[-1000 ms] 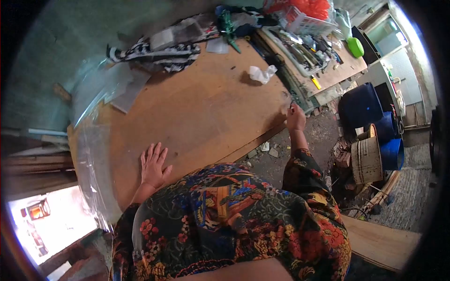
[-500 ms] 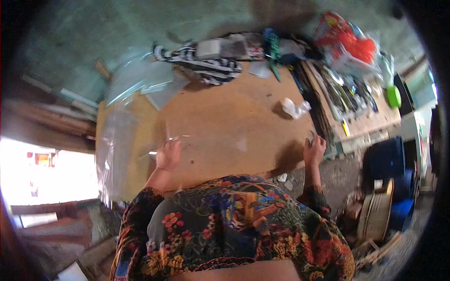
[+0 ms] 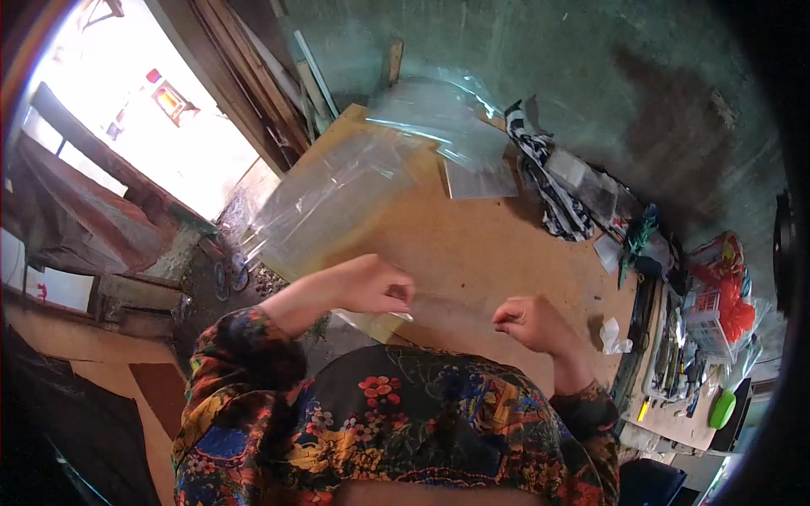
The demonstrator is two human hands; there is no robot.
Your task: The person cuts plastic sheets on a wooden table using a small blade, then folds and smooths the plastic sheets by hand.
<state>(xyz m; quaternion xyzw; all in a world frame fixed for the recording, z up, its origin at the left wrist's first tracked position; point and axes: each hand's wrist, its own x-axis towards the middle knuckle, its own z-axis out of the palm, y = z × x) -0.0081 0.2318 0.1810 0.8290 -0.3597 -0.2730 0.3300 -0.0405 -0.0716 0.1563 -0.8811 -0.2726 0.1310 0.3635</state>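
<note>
My left hand (image 3: pixel 375 284) is closed above the front edge of the brown board tabletop (image 3: pixel 439 244), fingers curled on a transparent plastic sheet (image 3: pixel 456 314). A bright glint of plastic shows just under those fingers. To the right, my right hand (image 3: pixel 530 323) is also closed, thumb and fingertips pinched at the sheet's other end. The sheet stretches between both hands and is hard to see against the board. On the left part of the table lies a stack of transparent plastic sheets (image 3: pixel 325 190), wrinkled and shiny.
A black-and-white striped cloth (image 3: pixel 540 173) lies along the wall. Crumpled white paper (image 3: pixel 614 337) sits on the right. Beyond it are a tray of tools (image 3: pixel 675 354), a basket with red plastic bags (image 3: pixel 717 308) and a green object (image 3: pixel 722 409). A bright doorway (image 3: pixel 169 101) opens at left.
My view has turned left. My hands have come closer together, the right one moving in from the table's right edge, with the plastic sheet now between them.
</note>
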